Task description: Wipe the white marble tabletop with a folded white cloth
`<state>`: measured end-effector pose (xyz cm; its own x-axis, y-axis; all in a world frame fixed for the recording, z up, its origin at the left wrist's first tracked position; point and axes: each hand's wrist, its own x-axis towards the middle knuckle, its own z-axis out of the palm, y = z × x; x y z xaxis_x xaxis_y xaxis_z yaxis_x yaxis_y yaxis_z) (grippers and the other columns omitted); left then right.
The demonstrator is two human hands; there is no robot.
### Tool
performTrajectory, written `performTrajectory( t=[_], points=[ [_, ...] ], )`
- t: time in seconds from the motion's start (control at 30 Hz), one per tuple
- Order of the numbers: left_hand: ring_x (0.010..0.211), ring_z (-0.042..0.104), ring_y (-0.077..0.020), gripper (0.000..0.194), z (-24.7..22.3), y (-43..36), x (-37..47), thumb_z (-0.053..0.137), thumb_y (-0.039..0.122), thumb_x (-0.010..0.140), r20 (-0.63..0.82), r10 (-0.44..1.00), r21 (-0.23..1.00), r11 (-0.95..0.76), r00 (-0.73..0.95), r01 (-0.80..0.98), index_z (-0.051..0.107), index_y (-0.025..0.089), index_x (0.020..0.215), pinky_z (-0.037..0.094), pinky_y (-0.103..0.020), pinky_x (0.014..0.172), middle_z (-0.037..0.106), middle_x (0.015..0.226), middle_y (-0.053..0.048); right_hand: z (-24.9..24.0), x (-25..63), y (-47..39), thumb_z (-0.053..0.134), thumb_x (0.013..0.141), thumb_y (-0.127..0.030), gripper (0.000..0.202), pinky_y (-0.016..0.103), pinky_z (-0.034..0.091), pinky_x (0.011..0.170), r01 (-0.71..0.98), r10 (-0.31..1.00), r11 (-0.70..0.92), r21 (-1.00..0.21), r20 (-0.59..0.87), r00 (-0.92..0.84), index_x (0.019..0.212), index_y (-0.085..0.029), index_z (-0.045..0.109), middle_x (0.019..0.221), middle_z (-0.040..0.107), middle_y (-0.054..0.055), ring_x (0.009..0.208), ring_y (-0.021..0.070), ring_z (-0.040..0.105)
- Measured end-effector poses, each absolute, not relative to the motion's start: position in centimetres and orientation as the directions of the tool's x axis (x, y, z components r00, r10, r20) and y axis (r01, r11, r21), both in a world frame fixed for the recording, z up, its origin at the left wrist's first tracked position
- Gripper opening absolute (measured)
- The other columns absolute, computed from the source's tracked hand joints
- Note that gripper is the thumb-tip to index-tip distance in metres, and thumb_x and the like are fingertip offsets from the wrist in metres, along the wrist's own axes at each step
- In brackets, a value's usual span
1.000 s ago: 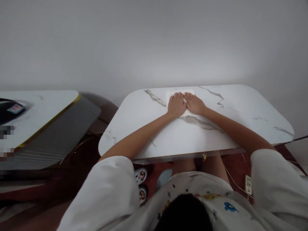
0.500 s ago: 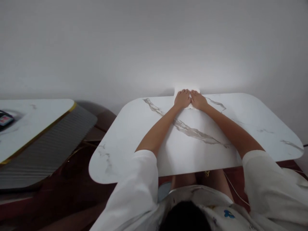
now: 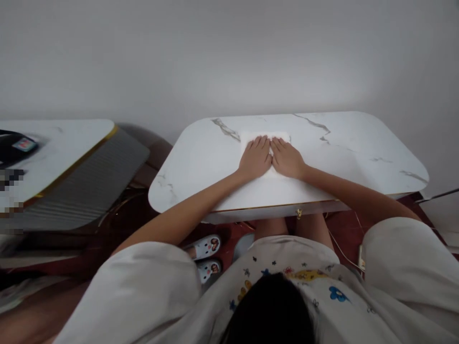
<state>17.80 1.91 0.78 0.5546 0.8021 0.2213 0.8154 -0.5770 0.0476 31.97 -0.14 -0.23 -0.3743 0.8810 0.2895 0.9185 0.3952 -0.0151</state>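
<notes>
A white cloth or paper sheet [image 3: 247,137] lies flat on the white marble-patterned table [image 3: 201,165] in front of me. My left hand [image 3: 256,156] rests palm down on its left part, fingers stretched out. Beside it, my right hand [image 3: 287,156] presses flat on the right part, its fingers also straight. The thumbs meet near the middle. Both palms cover much of the sheet, leaving its far edge and corners in sight.
A plain wall [image 3: 229,57] runs behind the table. Leftward stands a second gold-edged table [image 3: 71,138] with a dark object [image 3: 14,145] on it. Below are white patterned shoes [image 3: 208,247], a cable [image 3: 340,248] and a small gold knob [image 3: 299,214].
Both hands have slid the white sheet from the table's far edge by the wall back toward me, and my elbows have spread outward. The view has shifted, showing the table's front edge and shoes.
</notes>
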Motion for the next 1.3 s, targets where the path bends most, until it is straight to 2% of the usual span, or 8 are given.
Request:
performTrajectory(
  t=[0.2, 0.33, 0.53, 0.67, 0.77, 0.97, 1.1, 1.3],
  points=[
    [0.142, 0.022, -0.0289, 0.059, 1.4, -6.4, 19.3, 0.031, 0.024, 0.089, 0.139, 0.833, 0.061, -0.548, 0.536, 0.834, 0.03, 0.002, 0.144, 0.021, -0.045, 0.115, 0.028, 0.152, -0.017, -0.1, 33.8, -8.4, 0.031, 0.091, -0.023, 0.055, 0.043, 0.03, 0.111, 0.901, 0.863, 0.434, -0.031, 0.302, -0.405, 0.14, 0.003, 0.038, 0.147, 0.038, 0.02, 0.137, 0.0289, 0.032],
    [0.143, 0.018, -0.0276, 0.059, 1.6, -6.7, 22.4, 0.032, 0.025, 0.09, 0.113, 0.809, 0.06, -0.586, 0.577, 0.808, 0.028, 0.002, 0.145, 0.017, -0.042, 0.116, 0.026, 0.154, -0.016, -0.5, 37.1, -9.2, 0.03, 0.091, -0.023, 0.054, 0.045, 0.032, 0.11, 0.919, 0.874, 0.393, -0.03, 0.322, -0.363, 0.14, -0.001, 0.038, 0.147, 0.039, 0.019, 0.138, 0.0277, 0.032],
    [0.142, 0.022, -0.0296, 0.058, 1.3, -0.8, 25.5, 0.032, 0.024, 0.09, 0.184, 0.785, 0.076, -0.612, 0.592, 0.787, 0.032, 0.0, 0.143, 0.017, -0.042, 0.116, 0.03, 0.152, -0.018, -0.8, 40.2, -3.0, 0.028, 0.091, -0.026, 0.056, 0.044, 0.032, 0.11, 0.936, 0.891, 0.352, 0.012, 0.303, -0.339, 0.143, -0.006, 0.036, 0.148, 0.038, 0.015, 0.138, 0.0264, 0.033],
    [0.139, 0.027, -0.0292, 0.055, 0.9, 4.3, 26.1, 0.032, 0.023, 0.09, 0.246, 0.789, 0.082, -0.596, 0.563, 0.799, 0.036, 0.003, 0.141, 0.02, -0.043, 0.114, 0.034, 0.15, -0.017, -1.2, 40.8, 2.7, 0.025, 0.092, -0.025, 0.056, 0.046, 0.03, 0.11, 0.931, 0.884, 0.365, 0.018, 0.306, -0.353, 0.142, -0.004, 0.035, 0.148, 0.038, 0.016, 0.138, 0.0273, 0.032],
    [0.139, 0.028, -0.0297, 0.055, 0.8, 8.1, 26.3, 0.031, 0.023, 0.09, 0.262, 0.78, 0.048, -0.599, 0.568, 0.8, 0.035, 0.001, 0.141, 0.021, -0.042, 0.113, 0.035, 0.149, -0.018, -1.4, 40.9, 6.9, 0.025, 0.093, -0.026, 0.056, 0.047, 0.028, 0.111, 0.926, 0.873, 0.376, 0.018, 0.327, -0.361, 0.142, -0.002, 0.035, 0.148, 0.037, 0.018, 0.138, 0.0283, 0.032],
    [0.138, 0.028, -0.0301, 0.055, 0.4, 14.7, 27.7, 0.029, 0.023, 0.091, 0.291, 0.783, 0.028, -0.581, 0.549, 0.814, 0.035, 0.0, 0.141, 0.021, -0.043, 0.112, 0.035, 0.149, -0.018, -1.1, 41.8, 13.7, 0.022, 0.093, -0.026, 0.057, 0.043, 0.028, 0.112, 0.935, 0.886, 0.355, 0.017, 0.314, -0.342, 0.141, 0.0, 0.036, 0.148, 0.037, 0.017, 0.138, 0.0264, 0.032],
    [0.138, 0.029, -0.0296, 0.055, 0.1, 17.3, 30.2, 0.03, 0.023, 0.09, 0.317, 0.753, 0.03, -0.615, 0.576, 0.788, 0.037, 0.0, 0.14, 0.021, -0.042, 0.112, 0.037, 0.148, -0.018, -0.9, 44.0, 15.4, 0.024, 0.091, -0.022, 0.056, 0.039, 0.026, 0.113, 0.957, 0.913, 0.29, 0.018, 0.296, -0.282, 0.141, 0.002, 0.036, 0.148, 0.037, 0.017, 0.138, 0.0258, 0.032],
    [0.138, 0.028, -0.0274, 0.056, 0.2, 16.6, 33.5, 0.031, 0.022, 0.09, 0.302, 0.676, 0.024, -0.71, 0.672, 0.703, 0.036, 0.002, 0.141, 0.021, -0.041, 0.113, 0.035, 0.149, -0.015, -1.6, 47.2, 13.0, 0.023, 0.093, -0.027, 0.057, 0.048, 0.03, 0.109, 0.982, 0.921, 0.187, -0.012, 0.351, -0.17, 0.141, 0.001, 0.035, 0.148, 0.036, 0.02, 0.137, 0.0305, 0.033]
  ],
)
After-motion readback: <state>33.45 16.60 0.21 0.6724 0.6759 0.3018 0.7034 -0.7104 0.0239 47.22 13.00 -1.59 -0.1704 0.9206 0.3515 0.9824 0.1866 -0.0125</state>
